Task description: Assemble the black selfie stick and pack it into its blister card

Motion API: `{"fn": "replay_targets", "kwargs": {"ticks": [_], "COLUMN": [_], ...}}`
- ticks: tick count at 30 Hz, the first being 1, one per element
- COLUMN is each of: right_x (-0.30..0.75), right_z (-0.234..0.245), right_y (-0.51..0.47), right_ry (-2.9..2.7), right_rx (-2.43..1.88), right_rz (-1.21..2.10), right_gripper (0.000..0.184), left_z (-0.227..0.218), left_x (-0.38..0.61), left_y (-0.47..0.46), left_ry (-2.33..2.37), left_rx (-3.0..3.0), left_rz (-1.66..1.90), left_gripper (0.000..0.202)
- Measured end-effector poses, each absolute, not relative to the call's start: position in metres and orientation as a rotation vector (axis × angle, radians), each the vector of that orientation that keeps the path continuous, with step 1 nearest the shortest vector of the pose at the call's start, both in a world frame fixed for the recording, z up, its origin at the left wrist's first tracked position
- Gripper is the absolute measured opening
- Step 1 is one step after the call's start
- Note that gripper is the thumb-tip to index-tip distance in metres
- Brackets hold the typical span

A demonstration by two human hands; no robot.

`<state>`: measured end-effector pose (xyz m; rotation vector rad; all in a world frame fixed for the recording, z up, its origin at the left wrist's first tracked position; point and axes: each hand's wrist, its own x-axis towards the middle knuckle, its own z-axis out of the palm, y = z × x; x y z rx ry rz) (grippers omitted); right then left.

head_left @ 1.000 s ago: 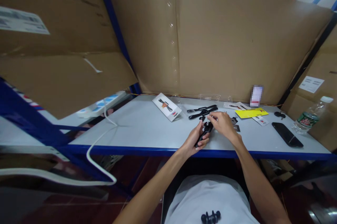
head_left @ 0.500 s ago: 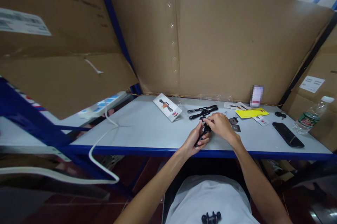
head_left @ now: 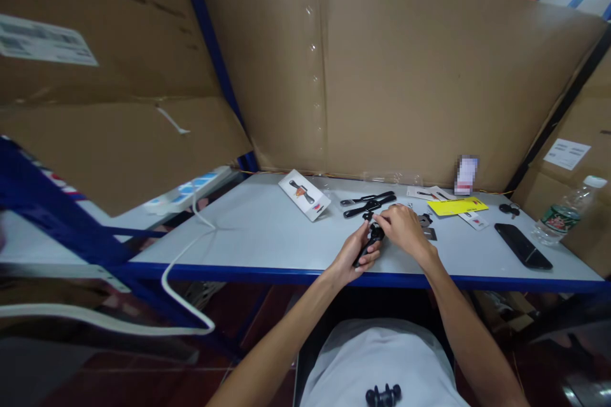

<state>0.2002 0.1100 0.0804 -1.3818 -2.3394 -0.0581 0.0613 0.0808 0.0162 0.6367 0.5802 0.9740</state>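
Observation:
My left hand (head_left: 354, 255) grips a slim black tool (head_left: 367, 246) just above the table's front edge, its far end tilted away from me. My right hand (head_left: 402, 228) pinches the top end of that same tool with fingertips together. Just beyond the hands lie two more black tools (head_left: 368, 202) side by side on the grey table (head_left: 258, 232). A white product card (head_left: 304, 193) with a tool pictured on it lies to their left.
A yellow card (head_left: 457, 206), small white cards and grey metal pieces (head_left: 426, 227) lie right of my hands. Farther right are a black phone (head_left: 523, 245), a plastic bottle (head_left: 564, 209) and a small black part (head_left: 508, 208). Cardboard sheets wall the back; a power strip (head_left: 187, 190) and white cable sit left.
My right hand has shifted slightly back and forth at the tool's top end. The left hand has kept its grip and barely moved.

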Motion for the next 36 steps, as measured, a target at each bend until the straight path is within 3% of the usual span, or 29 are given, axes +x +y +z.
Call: {"fn": "replay_targets", "kwargs": {"ticks": [5,11,17,22,27,33,36], "right_x": [0.2,0.198,0.2,0.2,0.198,0.199,0.207], "right_z": [0.083,0.08,0.079,0.076,0.076,0.073,0.066], "right_y": [0.109,0.111,0.11,0.111,0.111,0.113,0.11], "right_ry": [-2.424,-2.359,-2.417,-2.342,-2.379,-2.248,-2.048], "right_rx": [-1.303,-1.444,-1.291,-1.396,-1.277,-1.349,-1.266], "right_rz": [0.092,-0.113,0.066,-0.099,0.105,0.009,0.143], "right_gripper": [0.039,0.037,0.04,0.036,0.041,0.037,0.04], "left_z": [0.017,0.018,0.019,0.019,0.018,0.018,0.017], "left_x": [0.062,0.062,0.062,0.062,0.062,0.061,0.06], "left_y": [0.082,0.079,0.078,0.079,0.079,0.08,0.081], "left_ry": [0.594,0.571,0.588,0.569,0.586,0.569,0.563], "left_rx": [0.634,0.643,0.648,0.651,0.65,0.644,0.647], "left_rz": [0.973,0.987,0.993,0.985,1.002,0.981,0.958], "left_gripper": [0.045,0.042,0.042,0.041,0.043,0.04,0.04]}}
